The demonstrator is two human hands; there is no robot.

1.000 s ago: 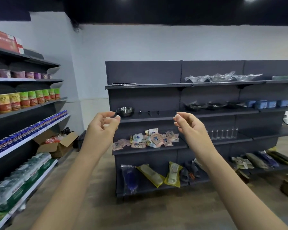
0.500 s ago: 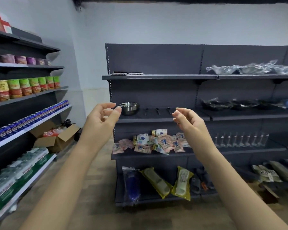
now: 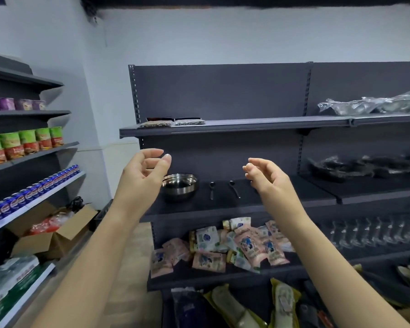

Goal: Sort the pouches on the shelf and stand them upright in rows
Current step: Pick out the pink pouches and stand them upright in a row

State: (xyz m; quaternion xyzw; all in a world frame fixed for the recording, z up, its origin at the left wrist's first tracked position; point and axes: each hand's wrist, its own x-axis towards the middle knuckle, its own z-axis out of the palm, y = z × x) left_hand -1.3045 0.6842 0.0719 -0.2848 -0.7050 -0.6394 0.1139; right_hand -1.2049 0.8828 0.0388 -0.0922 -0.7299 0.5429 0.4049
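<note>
Left hand (image 3: 142, 178): your grip is loose, fingers relaxed, holding nothing, mid-frame.
Right hand (image 3: 268, 178): the same.
Pouches (image 3: 225, 247): jumbled flat on the shelf (image 3: 223, 279), lower centre.

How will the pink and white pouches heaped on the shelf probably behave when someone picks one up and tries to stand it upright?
The pouches lie flat, overlapping and tilted, so they are probably soft and floppy and may slump or tip when stood. They look small and thin, so likely light. Their printed film looks smooth, so they may slide on the dark shelf.
</note>
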